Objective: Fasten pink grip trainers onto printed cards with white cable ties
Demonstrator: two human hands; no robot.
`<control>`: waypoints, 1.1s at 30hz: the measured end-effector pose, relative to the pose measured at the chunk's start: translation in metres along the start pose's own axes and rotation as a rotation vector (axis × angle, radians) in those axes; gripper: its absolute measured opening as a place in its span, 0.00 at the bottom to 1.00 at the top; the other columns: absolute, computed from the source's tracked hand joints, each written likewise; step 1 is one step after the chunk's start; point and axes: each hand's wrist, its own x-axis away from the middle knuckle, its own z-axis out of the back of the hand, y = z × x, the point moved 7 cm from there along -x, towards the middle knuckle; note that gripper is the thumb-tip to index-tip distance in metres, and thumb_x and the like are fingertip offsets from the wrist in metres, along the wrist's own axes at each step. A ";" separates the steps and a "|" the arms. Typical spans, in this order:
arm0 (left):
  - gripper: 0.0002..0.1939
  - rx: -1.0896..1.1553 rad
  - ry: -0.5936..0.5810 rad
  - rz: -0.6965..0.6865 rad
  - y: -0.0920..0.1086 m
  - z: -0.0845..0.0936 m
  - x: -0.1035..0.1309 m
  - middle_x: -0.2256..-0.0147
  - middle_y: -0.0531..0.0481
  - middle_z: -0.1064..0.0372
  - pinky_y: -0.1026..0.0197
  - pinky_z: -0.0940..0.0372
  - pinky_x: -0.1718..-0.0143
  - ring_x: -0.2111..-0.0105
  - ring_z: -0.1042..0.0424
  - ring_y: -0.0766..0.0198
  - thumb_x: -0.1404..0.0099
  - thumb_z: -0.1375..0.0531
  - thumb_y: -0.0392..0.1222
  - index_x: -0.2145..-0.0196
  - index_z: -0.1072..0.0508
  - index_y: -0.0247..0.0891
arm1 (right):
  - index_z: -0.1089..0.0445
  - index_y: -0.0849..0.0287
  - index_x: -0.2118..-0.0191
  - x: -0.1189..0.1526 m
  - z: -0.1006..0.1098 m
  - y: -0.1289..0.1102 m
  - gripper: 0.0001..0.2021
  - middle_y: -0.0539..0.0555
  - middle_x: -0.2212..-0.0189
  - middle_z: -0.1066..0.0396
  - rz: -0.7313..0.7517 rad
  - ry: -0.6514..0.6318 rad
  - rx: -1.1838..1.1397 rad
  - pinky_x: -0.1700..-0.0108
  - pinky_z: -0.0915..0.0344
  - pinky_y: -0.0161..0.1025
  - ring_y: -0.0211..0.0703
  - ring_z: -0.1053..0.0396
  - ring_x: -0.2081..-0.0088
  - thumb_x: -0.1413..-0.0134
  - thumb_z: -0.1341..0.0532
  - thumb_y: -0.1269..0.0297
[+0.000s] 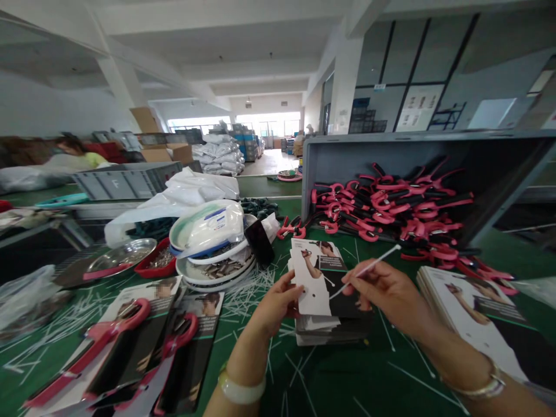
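My left hand [280, 301] grips the left edge of a printed backing card [313, 292] on top of a card stack [324, 331], with the thumb over the edge. The card is white and black and has small holes. In my right hand [386, 286] a thin white cable tie [374, 263] is pinched between thumb and fingers. Its head points up and to the right, and its lower end lies over the card. Another small white tie end [329, 280] shows at the card. A second stack of cards [486, 324] lies to the right of my right hand.
A grey bin [417, 138] tipped on its side spills pink-and-black plier-like tools [391, 202]. Similar tools [117, 336] lie on cards at left. Loose cable ties [247, 295] litter the green table. Stacked bowls [217, 272], a red tray [156, 263] and a dark phone-like slab [259, 243] stand behind. A person [80, 152] is far left.
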 end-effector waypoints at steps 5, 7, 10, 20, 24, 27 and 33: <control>0.32 0.017 0.015 0.024 0.002 0.002 0.003 0.73 0.53 0.31 0.71 0.44 0.85 0.82 0.35 0.71 0.47 0.37 0.39 0.44 0.38 0.40 | 0.30 0.56 0.64 0.005 -0.032 -0.021 0.07 0.52 0.67 0.27 0.318 -0.158 0.403 0.62 0.33 0.36 0.38 0.29 0.65 0.42 0.45 0.65; 0.33 0.027 0.010 0.027 0.004 0.001 0.004 0.74 0.54 0.31 0.71 0.45 0.86 0.83 0.35 0.71 0.48 0.37 0.39 0.44 0.38 0.40 | 0.30 0.56 0.64 0.002 -0.033 -0.024 0.07 0.52 0.68 0.27 0.408 -0.145 0.463 0.61 0.34 0.37 0.39 0.30 0.64 0.42 0.45 0.66; 0.32 0.042 -0.017 0.020 0.005 0.000 0.005 0.75 0.55 0.31 0.71 0.46 0.87 0.84 0.36 0.72 0.48 0.37 0.38 0.45 0.37 0.40 | 0.30 0.57 0.65 -0.005 -0.030 -0.026 0.06 0.52 0.68 0.28 0.488 -0.111 0.465 0.60 0.34 0.37 0.39 0.30 0.64 0.42 0.44 0.66; 0.30 0.218 -0.032 0.017 0.005 -0.005 0.004 0.76 0.55 0.31 0.72 0.45 0.88 0.85 0.36 0.73 0.49 0.35 0.37 0.48 0.34 0.38 | 0.29 0.57 0.65 -0.009 -0.038 -0.023 0.08 0.54 0.68 0.26 0.530 -0.190 0.510 0.60 0.34 0.39 0.41 0.30 0.64 0.41 0.46 0.64; 0.23 0.394 -0.100 0.072 0.002 -0.015 0.006 0.72 0.51 0.29 0.73 0.37 0.84 0.81 0.31 0.72 0.43 0.38 0.43 0.50 0.33 0.37 | 0.29 0.56 0.68 -0.008 -0.040 -0.023 0.07 0.52 0.69 0.25 0.695 -0.178 0.513 0.58 0.35 0.41 0.41 0.30 0.64 0.42 0.44 0.65; 0.16 0.486 -0.116 0.128 -0.002 -0.024 0.007 0.70 0.47 0.28 0.73 0.33 0.79 0.78 0.28 0.71 0.40 0.40 0.41 0.55 0.31 0.33 | 0.28 0.56 0.67 -0.012 -0.032 -0.020 0.06 0.52 0.70 0.25 0.706 -0.116 0.445 0.60 0.34 0.39 0.40 0.30 0.65 0.42 0.43 0.66; 0.18 0.512 0.097 0.059 -0.009 -0.032 0.007 0.73 0.51 0.28 0.74 0.35 0.80 0.80 0.30 0.73 0.48 0.39 0.24 0.59 0.33 0.33 | 0.29 0.57 0.65 -0.012 -0.034 -0.018 0.07 0.53 0.67 0.25 0.706 -0.230 0.419 0.60 0.33 0.38 0.39 0.29 0.63 0.42 0.44 0.68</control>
